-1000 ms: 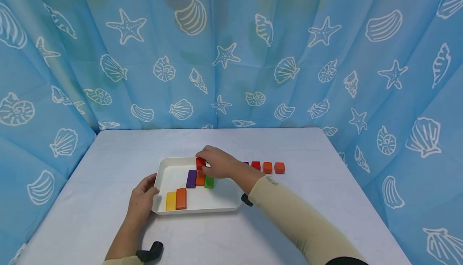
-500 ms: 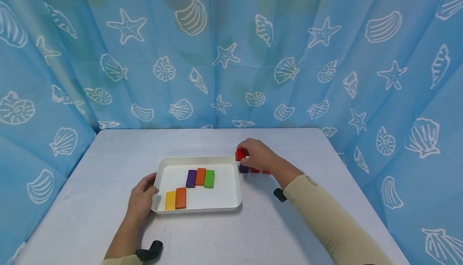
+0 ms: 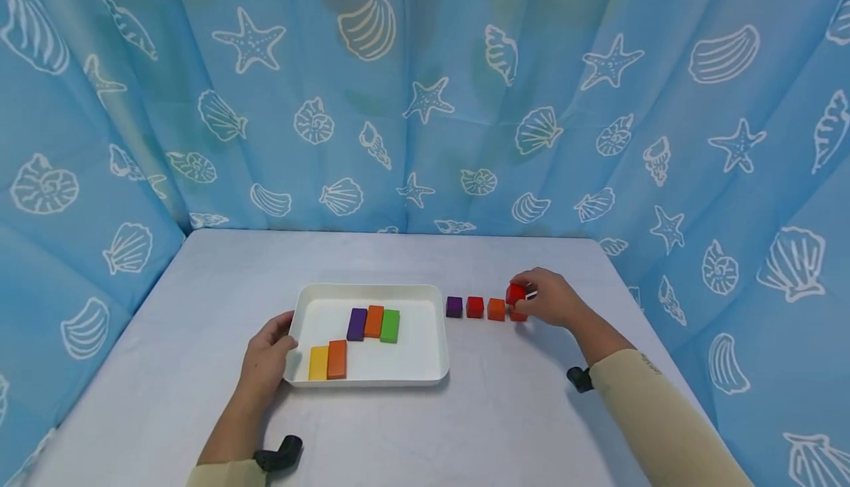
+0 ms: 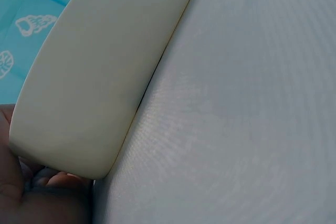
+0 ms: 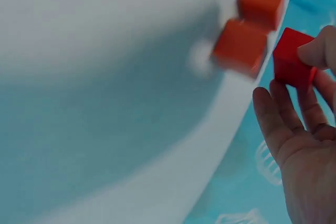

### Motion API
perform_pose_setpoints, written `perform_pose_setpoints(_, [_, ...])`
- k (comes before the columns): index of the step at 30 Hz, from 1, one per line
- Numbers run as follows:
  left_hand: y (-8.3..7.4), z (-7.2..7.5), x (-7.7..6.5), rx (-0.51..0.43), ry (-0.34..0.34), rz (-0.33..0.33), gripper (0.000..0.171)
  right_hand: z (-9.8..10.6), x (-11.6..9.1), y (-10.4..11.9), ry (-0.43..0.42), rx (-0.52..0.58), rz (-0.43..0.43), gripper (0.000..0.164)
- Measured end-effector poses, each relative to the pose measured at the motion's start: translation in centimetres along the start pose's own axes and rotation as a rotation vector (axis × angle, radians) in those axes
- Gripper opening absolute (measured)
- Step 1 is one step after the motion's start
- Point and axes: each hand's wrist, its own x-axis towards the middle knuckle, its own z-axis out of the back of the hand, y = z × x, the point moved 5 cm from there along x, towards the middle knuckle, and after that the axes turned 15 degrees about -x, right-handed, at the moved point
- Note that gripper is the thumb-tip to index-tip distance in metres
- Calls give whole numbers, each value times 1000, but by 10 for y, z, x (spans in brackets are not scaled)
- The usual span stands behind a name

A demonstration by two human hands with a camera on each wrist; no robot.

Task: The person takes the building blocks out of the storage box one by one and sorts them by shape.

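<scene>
So closest to me are my beige sleeves point(image 3: 654, 409), with a black wrist mount point(image 3: 279, 454) poking out at the left one, over a white tablecloth point(image 3: 412, 435). My left hand point(image 3: 264, 360) has a grip on the left side of a shallow white tray point(image 3: 415, 363), thumb at the rim. In the tray's near left corner there's a flat yellow block point(image 3: 319, 363) right up against a flat orange block point(image 3: 337, 359). A bit farther back, another little trio sits side by side: purple block point(image 3: 356, 325), second orange block point(image 3: 375, 322), green block point(image 3: 389, 326). Off to the right of the tray is a row of cubes on the cloth, going outward: purple cube point(image 3: 454, 307), red one point(image 3: 474, 308), orange one point(image 3: 496, 310), then an end orange cube point(image 5: 240, 48), partly hidden in the head view. My right hand point(image 3: 553, 301) is at that end, thumb and fingers pinching a red cube point(image 5: 292, 59), which hangs just beside the end one, not touching it. Way at the back it's all blue seashell curtain point(image 3: 425, 151).
</scene>
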Motion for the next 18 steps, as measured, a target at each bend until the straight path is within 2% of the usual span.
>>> perform_pose_setpoints(5, [-1, 0, 0, 7, 1, 1, 61, -5, -7, -33, -16, 110, -63, 61])
perform_pose_setpoints(8, [-1, -1, -1, 8, 0, 5, 62, -5, -11, -46, -29, 135, -80, 63])
perform_pose_setpoints(11, [-1, -2, -1, 10, -1, 9, 62, -4, -14, -56, -36, 137, -96, 62])
perform_pose_setpoints(18, [-1, -2, -2, 11, -4, 1, 61, -13, -15, -69, 14, 107, -132, 63])
